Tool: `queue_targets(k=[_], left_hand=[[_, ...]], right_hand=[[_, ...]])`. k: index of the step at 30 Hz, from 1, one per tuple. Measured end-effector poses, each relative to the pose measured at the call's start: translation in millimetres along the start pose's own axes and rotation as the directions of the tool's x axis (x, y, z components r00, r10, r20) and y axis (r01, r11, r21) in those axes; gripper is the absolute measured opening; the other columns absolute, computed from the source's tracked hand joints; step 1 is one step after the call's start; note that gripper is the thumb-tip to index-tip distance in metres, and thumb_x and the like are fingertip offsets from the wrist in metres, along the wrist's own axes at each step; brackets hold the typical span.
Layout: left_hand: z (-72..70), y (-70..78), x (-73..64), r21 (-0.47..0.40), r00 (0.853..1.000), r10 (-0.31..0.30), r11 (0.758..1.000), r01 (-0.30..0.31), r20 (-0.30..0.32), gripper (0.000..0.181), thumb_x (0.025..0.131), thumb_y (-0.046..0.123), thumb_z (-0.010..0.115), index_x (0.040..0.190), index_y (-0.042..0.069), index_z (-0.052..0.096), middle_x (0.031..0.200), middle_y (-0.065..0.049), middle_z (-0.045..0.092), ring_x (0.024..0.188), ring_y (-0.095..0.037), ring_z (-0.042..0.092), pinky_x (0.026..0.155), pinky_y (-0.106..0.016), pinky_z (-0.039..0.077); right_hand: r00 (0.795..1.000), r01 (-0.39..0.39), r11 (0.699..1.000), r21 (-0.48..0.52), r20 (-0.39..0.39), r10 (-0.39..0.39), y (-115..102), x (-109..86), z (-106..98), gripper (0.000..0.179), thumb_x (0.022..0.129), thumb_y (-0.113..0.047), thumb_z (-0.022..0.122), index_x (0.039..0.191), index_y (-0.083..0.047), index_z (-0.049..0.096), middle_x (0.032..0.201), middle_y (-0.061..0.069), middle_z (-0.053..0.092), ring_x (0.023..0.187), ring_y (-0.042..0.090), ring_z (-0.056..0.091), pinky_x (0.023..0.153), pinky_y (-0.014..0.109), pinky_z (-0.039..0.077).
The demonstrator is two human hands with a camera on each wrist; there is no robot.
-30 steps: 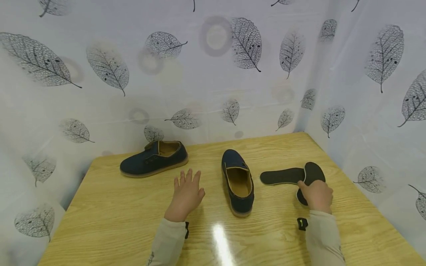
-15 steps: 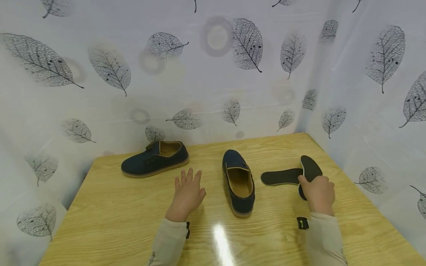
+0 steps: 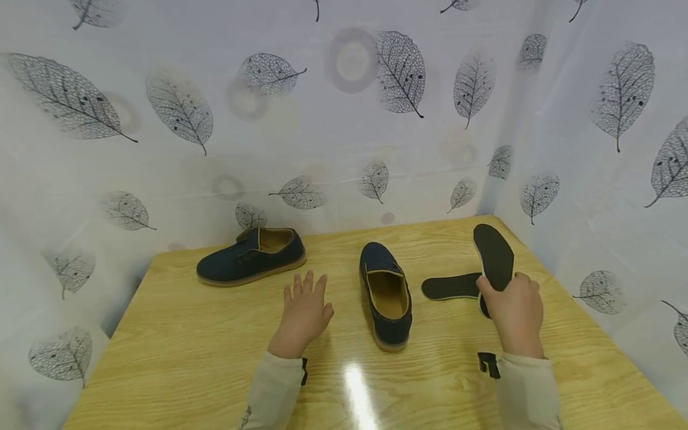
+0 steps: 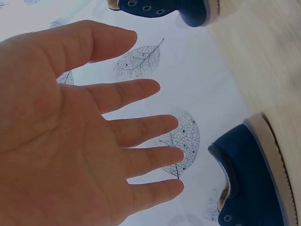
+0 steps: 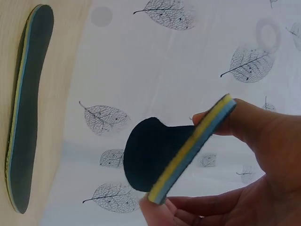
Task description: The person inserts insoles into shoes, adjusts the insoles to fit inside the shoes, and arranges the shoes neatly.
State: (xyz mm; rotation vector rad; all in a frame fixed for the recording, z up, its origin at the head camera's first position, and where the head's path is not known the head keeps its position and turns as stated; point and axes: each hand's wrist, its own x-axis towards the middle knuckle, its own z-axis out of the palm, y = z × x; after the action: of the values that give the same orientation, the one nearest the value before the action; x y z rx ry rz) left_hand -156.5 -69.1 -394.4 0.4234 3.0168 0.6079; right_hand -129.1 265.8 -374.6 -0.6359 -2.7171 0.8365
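Observation:
My right hand (image 3: 516, 313) grips a black insole (image 3: 495, 254), which stands tilted up from the table at the right. In the right wrist view, thumb and fingers hold opposite edges of that insole (image 5: 155, 155), showing a yellow and blue layered edge. A second black insole (image 3: 450, 286) lies flat just left of it. My left hand (image 3: 303, 310) hovers palm down with fingers spread, holding nothing; the left wrist view shows its bare palm (image 4: 70, 141). Between the hands sits a navy shoe (image 3: 378, 260), toe pointing away. Another navy shoe (image 3: 249, 261) rests sideways, beyond the left hand.
Everything lies on a wood-grain table (image 3: 188, 352). A white curtain (image 3: 322, 131) with a leaf print hangs along its back and right edges. Light glares off the table (image 3: 357, 394) near the front.
My right hand has raised the insole off the table and turned its far end upward. My left hand, both shoes and the flat insole have stayed in place.

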Motion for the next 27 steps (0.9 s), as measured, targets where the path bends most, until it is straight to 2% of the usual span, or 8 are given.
queue_targets(k=[4, 11, 18, 27], left_hand=[[0.3, -0.5, -0.1, 0.011, 1.0, 0.0, 1.0, 0.0, -0.002, 0.055, 0.096, 0.018, 0.058, 0.144, 0.0, 0.039, 0.15, -0.03, 0.027, 0.139, -0.052, 0.016, 0.108, -0.067, 0.015], [0.9, -1.7, -0.1, 0.013, 1.0, 0.0, 1.0, 0.0, -0.004, 0.056, 0.096, 0.02, 0.058, 0.145, 0.001, 0.038, 0.151, -0.029, 0.026, 0.139, -0.052, 0.014, 0.108, -0.067, 0.014], [-0.7, 0.8, -0.9, 0.008, 1.0, 0.007, 1.0, -0.007, -0.015, 0.055, 0.096, 0.019, 0.058, 0.144, 0.001, 0.039, 0.15, -0.029, 0.027, 0.139, -0.052, 0.015, 0.108, -0.067, 0.015], [-1.9, 1.4, -0.4, 0.012, 1.0, 0.007, 1.0, -0.007, -0.014, 0.056, 0.096, 0.02, 0.058, 0.145, 0.001, 0.039, 0.151, -0.029, 0.026, 0.139, -0.052, 0.015, 0.108, -0.067, 0.015]], right_hand=[[0.998, 0.052, 0.999, 0.013, -0.033, -0.051, -7.9, -5.4, 1.4, 0.075, 0.091, -0.033, 0.061, 0.133, 0.024, 0.035, 0.126, 0.045, 0.04, 0.105, 0.058, 0.046, 0.083, 0.063, 0.041], [0.984, 0.145, 0.988, 0.047, -0.114, -0.139, -21.0, -14.5, 7.0, 0.066, 0.086, -0.027, 0.068, 0.127, 0.019, 0.047, 0.111, 0.035, 0.052, 0.093, 0.049, 0.054, 0.075, 0.059, 0.043], [0.971, 0.222, 0.972, 0.079, -0.112, -0.213, -32.8, -22.9, 13.0, 0.065, 0.086, -0.028, 0.07, 0.13, 0.015, 0.048, 0.109, 0.03, 0.052, 0.092, 0.044, 0.055, 0.075, 0.056, 0.045], [0.947, 0.315, 0.945, 0.084, -0.094, -0.307, -48.9, -34.8, 19.4, 0.059, 0.086, -0.027, 0.071, 0.127, 0.012, 0.053, 0.107, 0.027, 0.054, 0.093, 0.04, 0.056, 0.075, 0.052, 0.047]])
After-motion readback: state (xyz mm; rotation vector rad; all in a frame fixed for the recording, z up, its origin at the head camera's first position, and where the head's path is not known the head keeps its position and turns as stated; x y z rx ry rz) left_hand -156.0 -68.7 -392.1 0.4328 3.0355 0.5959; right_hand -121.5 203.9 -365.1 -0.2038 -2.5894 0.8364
